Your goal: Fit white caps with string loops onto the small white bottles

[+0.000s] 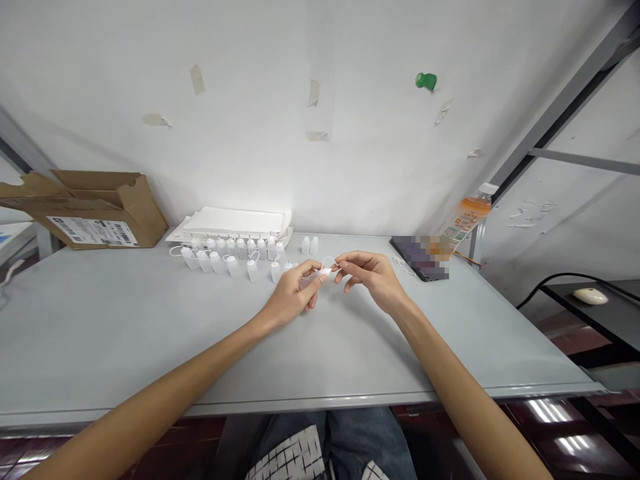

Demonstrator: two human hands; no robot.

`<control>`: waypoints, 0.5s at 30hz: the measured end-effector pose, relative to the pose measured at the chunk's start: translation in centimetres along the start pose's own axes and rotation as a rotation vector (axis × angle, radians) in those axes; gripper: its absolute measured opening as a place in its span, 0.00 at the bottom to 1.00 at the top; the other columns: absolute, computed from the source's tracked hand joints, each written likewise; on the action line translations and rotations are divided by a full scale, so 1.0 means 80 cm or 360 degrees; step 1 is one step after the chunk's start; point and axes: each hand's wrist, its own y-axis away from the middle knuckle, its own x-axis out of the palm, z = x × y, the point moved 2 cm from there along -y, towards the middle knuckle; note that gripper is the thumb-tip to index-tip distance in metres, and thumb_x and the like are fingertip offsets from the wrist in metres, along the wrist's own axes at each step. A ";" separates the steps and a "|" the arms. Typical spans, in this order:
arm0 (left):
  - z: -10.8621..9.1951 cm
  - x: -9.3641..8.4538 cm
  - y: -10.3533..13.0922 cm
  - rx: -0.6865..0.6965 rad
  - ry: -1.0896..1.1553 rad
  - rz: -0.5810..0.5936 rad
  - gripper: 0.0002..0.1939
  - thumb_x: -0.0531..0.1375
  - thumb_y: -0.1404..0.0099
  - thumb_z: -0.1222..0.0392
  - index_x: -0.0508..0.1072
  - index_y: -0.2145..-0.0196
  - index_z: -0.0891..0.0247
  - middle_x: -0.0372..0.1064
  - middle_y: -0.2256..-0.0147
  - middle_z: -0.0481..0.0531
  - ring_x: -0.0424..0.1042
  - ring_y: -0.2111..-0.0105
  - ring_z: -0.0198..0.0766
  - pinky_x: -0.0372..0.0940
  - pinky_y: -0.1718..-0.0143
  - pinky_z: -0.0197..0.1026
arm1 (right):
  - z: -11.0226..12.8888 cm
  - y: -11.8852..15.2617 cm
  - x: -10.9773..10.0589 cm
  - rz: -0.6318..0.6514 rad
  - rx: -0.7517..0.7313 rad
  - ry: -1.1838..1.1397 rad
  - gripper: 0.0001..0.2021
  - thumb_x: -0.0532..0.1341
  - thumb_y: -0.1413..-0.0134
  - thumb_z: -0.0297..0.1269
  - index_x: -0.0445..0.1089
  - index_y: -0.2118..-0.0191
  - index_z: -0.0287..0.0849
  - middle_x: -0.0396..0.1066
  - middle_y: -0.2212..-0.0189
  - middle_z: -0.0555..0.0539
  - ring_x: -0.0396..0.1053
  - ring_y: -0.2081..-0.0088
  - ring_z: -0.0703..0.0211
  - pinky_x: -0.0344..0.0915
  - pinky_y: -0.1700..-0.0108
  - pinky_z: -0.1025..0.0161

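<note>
My left hand (pixel 296 291) is closed round a small white dropper bottle (pixel 325 272), most of which its fingers hide. A thin white loop strap (pixel 329 260) arches up from the bottle's top. Pinched at the right end of that strap are the thumb and forefinger of my right hand (pixel 369 275); its other fingers curl loosely below. Left of my hands stand several more white dropper bottles (pixel 233 267) in rough rows, some with loop straps on them. Two bottles (pixel 310 245) without visible straps stand apart near the wall.
An opened cardboard box (pixel 107 213) sits at the back left, beside a stack of white sheets or trays (pixel 235 221). At the right lie a dark flat object (pixel 417 260), partly blurred, and several loose white straps (pixel 403 266). An orange drink bottle (pixel 467 217) leans behind them.
</note>
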 end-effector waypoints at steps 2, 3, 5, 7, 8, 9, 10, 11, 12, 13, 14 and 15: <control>-0.001 0.000 0.001 -0.0003 0.0003 0.0011 0.14 0.54 0.32 0.47 0.66 0.59 0.62 0.61 0.82 0.41 0.61 0.84 0.30 0.60 0.77 0.35 | 0.001 0.000 0.000 0.0005 0.0003 0.0003 0.10 0.67 0.48 0.42 0.77 0.64 0.41 0.76 0.64 0.43 0.74 0.68 0.58 0.71 0.73 0.64; -0.001 0.000 0.001 -0.0003 0.0007 0.0017 0.14 0.54 0.32 0.47 0.66 0.59 0.62 0.61 0.83 0.41 0.61 0.84 0.30 0.60 0.77 0.35 | 0.001 0.001 0.001 0.0006 0.0004 0.0006 0.10 0.67 0.48 0.42 0.77 0.64 0.41 0.76 0.64 0.43 0.74 0.68 0.59 0.71 0.73 0.64; -0.001 0.001 0.001 -0.0004 0.0013 0.0028 0.14 0.53 0.31 0.47 0.67 0.59 0.62 0.61 0.83 0.41 0.61 0.84 0.30 0.59 0.77 0.35 | 0.002 0.001 0.001 0.0001 0.0005 0.0010 0.10 0.67 0.49 0.42 0.77 0.64 0.40 0.76 0.65 0.43 0.74 0.68 0.58 0.71 0.73 0.64; -0.001 0.002 0.001 -0.0007 0.0009 0.0031 0.14 0.53 0.31 0.47 0.67 0.59 0.61 0.61 0.83 0.41 0.61 0.84 0.30 0.60 0.76 0.36 | 0.003 0.001 0.002 -0.0008 0.0003 0.0008 0.10 0.68 0.50 0.42 0.77 0.65 0.40 0.76 0.66 0.44 0.74 0.69 0.58 0.72 0.73 0.64; -0.001 0.002 0.001 -0.0007 0.0010 0.0033 0.14 0.53 0.31 0.47 0.67 0.60 0.61 0.61 0.83 0.41 0.61 0.84 0.31 0.60 0.76 0.36 | 0.004 0.001 0.003 -0.0014 0.0001 0.0006 0.10 0.68 0.50 0.42 0.78 0.65 0.40 0.76 0.66 0.44 0.74 0.69 0.58 0.72 0.73 0.64; -0.001 0.002 0.000 -0.0007 0.0017 0.0035 0.14 0.53 0.31 0.47 0.67 0.60 0.61 0.61 0.83 0.41 0.61 0.84 0.31 0.60 0.76 0.36 | 0.005 0.000 0.003 -0.0023 -0.0001 0.0004 0.11 0.69 0.51 0.42 0.78 0.66 0.39 0.76 0.67 0.44 0.74 0.69 0.58 0.71 0.73 0.64; -0.001 0.003 0.000 -0.0006 0.0027 0.0036 0.14 0.53 0.31 0.47 0.67 0.60 0.61 0.61 0.83 0.41 0.61 0.84 0.31 0.60 0.76 0.36 | 0.005 0.000 0.003 -0.0031 -0.0006 0.0004 0.11 0.69 0.52 0.41 0.78 0.66 0.39 0.76 0.67 0.44 0.74 0.69 0.58 0.71 0.74 0.64; 0.000 0.003 0.000 -0.0004 0.0037 0.0037 0.14 0.53 0.31 0.47 0.67 0.60 0.61 0.61 0.84 0.41 0.61 0.84 0.31 0.60 0.76 0.36 | 0.006 0.000 0.004 -0.0042 -0.0014 0.0005 0.10 0.70 0.53 0.41 0.78 0.67 0.39 0.76 0.68 0.44 0.74 0.69 0.57 0.71 0.74 0.64; 0.000 0.003 0.000 -0.0003 0.0043 0.0039 0.14 0.53 0.31 0.47 0.67 0.60 0.61 0.60 0.84 0.41 0.61 0.84 0.31 0.60 0.76 0.36 | 0.007 -0.001 0.004 -0.0052 -0.0022 0.0008 0.10 0.70 0.54 0.41 0.78 0.67 0.39 0.76 0.69 0.44 0.74 0.69 0.57 0.71 0.74 0.64; 0.000 0.003 0.001 -0.0002 0.0044 0.0036 0.14 0.53 0.31 0.47 0.67 0.61 0.61 0.60 0.84 0.40 0.61 0.84 0.30 0.60 0.76 0.36 | 0.008 -0.001 0.004 -0.0060 -0.0032 0.0015 0.10 0.71 0.55 0.40 0.79 0.68 0.39 0.76 0.70 0.44 0.74 0.69 0.57 0.71 0.74 0.64; 0.000 0.003 0.001 0.0000 0.0038 0.0033 0.14 0.53 0.31 0.48 0.67 0.61 0.61 0.60 0.84 0.40 0.60 0.84 0.30 0.60 0.76 0.36 | 0.009 0.000 0.005 -0.0065 -0.0045 0.0025 0.10 0.71 0.55 0.40 0.79 0.68 0.39 0.76 0.70 0.44 0.74 0.69 0.57 0.71 0.74 0.63; 0.001 0.003 0.002 0.0003 0.0031 0.0029 0.14 0.53 0.31 0.48 0.67 0.61 0.61 0.60 0.84 0.40 0.60 0.84 0.30 0.60 0.75 0.36 | 0.010 0.000 0.005 -0.0068 -0.0059 0.0039 0.10 0.71 0.55 0.40 0.79 0.68 0.39 0.76 0.71 0.44 0.74 0.69 0.56 0.71 0.74 0.63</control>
